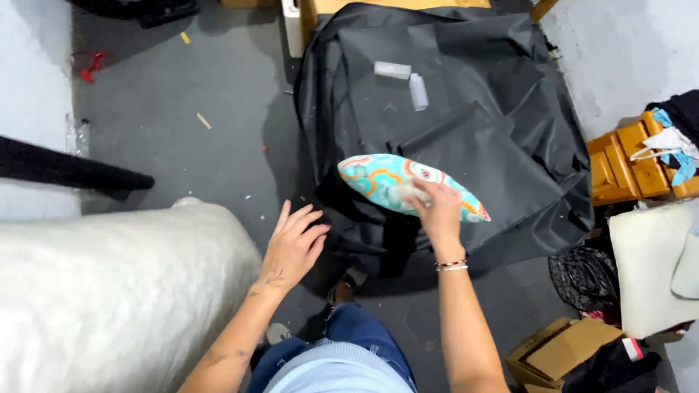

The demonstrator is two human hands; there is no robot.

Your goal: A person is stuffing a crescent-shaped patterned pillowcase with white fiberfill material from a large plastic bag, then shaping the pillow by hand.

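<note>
While apparently gripped, patterned cushion (393, 185) lies under right hand (437, 207).

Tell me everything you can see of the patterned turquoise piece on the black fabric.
The patterned piece is a long oval, pointed at both ends, looking like printed cloth: turquoise ground with orange, red and white swirls. It lies slanted on the black fabric, its left end higher in the picture and its right end lower. The right hand covers its middle, fingers over a pale blurred patch. The left hand is apart from it, open. Whether it is padded cannot be told.
</note>
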